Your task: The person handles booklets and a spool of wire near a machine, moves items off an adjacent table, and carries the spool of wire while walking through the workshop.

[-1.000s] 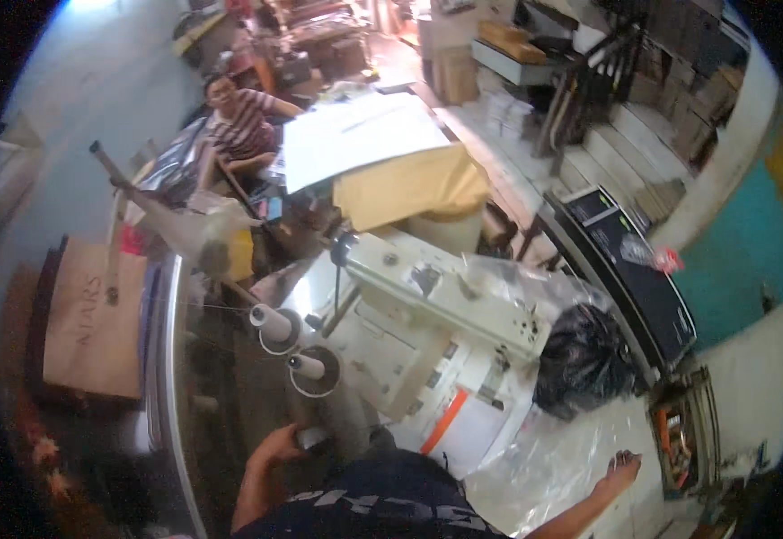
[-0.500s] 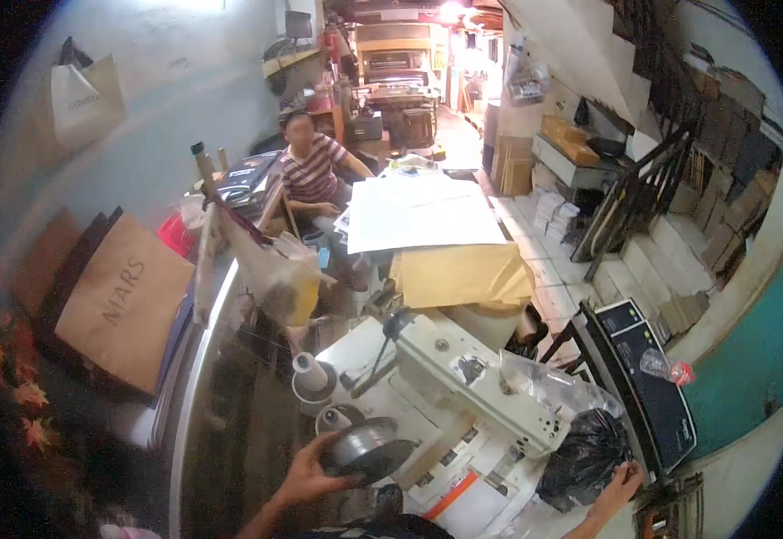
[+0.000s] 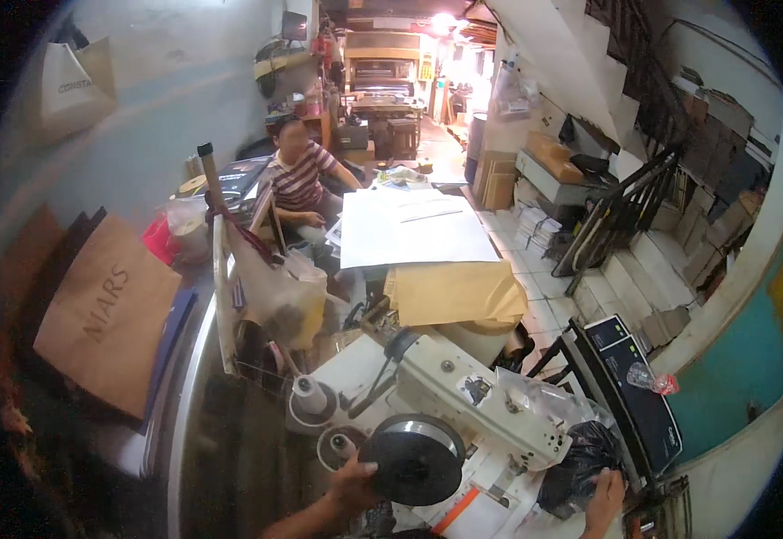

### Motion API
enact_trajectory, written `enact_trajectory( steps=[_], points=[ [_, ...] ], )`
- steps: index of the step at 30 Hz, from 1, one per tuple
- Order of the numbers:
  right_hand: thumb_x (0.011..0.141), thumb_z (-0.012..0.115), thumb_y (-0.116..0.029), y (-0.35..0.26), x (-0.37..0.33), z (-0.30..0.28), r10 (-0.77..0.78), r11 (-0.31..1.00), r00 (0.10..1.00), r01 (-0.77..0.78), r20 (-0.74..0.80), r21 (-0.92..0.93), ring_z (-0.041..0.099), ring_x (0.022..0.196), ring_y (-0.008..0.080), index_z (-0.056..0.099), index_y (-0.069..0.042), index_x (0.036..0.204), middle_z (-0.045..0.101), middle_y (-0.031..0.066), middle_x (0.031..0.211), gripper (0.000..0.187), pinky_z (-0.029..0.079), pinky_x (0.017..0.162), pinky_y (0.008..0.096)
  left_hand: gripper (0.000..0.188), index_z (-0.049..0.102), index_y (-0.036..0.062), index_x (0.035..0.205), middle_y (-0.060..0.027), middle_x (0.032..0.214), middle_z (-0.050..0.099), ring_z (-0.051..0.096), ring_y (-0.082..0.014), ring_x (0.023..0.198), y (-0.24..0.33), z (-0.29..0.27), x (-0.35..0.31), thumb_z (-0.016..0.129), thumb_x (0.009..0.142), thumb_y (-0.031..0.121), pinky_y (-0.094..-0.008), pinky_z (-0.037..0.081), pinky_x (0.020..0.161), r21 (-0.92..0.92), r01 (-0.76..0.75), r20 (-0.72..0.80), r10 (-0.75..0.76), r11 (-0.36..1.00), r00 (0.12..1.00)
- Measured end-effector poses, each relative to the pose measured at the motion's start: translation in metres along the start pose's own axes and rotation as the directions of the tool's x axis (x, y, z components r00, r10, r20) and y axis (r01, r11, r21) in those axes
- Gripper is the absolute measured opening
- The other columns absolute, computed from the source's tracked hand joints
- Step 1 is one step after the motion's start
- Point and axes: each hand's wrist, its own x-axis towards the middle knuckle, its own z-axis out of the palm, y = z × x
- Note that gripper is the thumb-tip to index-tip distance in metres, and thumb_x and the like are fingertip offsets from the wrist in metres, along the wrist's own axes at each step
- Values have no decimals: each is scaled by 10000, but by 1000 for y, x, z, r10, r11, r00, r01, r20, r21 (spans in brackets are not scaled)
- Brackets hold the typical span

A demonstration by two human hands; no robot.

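Head view: left hand (image 3: 353,485) grasps the edge of a black spool (image 3: 416,463), held before the sewing machine (image 3: 468,391). Right hand (image 3: 605,501) is at the black bag (image 3: 564,483); whether it grips cannot be told.

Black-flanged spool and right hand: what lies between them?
In the head view, the white sewing machine, then, nearest the right hand, a black plastic bag.

Matt-faced spool (image 3: 416,472), glossy plastic bag (image 3: 578,460)
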Motion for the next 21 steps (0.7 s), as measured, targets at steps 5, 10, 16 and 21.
enact_trajectory(
  steps=[5, 10, 16, 21],
  points=[
    [959, 441, -340, 8, -3, -10, 126, 992, 991, -125, 53, -35, 539, 802, 301, 557, 0, 895, 567, 159, 872, 364, 420, 748, 395, 643, 471, 3, 1251, -157, 1212, 559, 536, -331, 1115, -27, -42, 1, 654, 733, 336, -485, 428, 961, 164, -32, -122, 52, 986, 991],
    [953, 445, -374, 38, -8, -15, 45, 992, 996, -35, 82, -121, 590, 905, 383, 637, -49, 1004, 612, 195, 1045, 380, 471, 798, 444, 615, 523, 44, 1215, -139, 1169, 588, 544, -324, 1099, -32, -29, 2, 630, 757, 440, -494, 433, 947, -44, -37, -135, 30, 998, 990],
    [903, 537, -177, -5, -21, 6, 86, 981, 994, -96, 61, 170, 542, 814, 233, 538, -2, 863, 562, 98, 802, 180, 420, 798, 322, 581, 619, 124, 1087, -113, 1038, 649, 626, -325, 941, -31, 11, 8, 695, 661, 512, -522, 512, 836, -55, -65, -297, 46, 996, 954],
    [873, 558, -97, -50, -37, 45, -130, 820, 942, -72, 308, 567, 555, 884, 158, 542, 6, 1013, 575, 66, 940, 174, 453, 809, 295, 637, 542, 78, 1185, -150, 1079, 608, 586, -344, 980, -39, -2, 12, 631, 716, 501, -525, 480, 853, -25, -64, -289, 54, 998, 956]
  ],
)
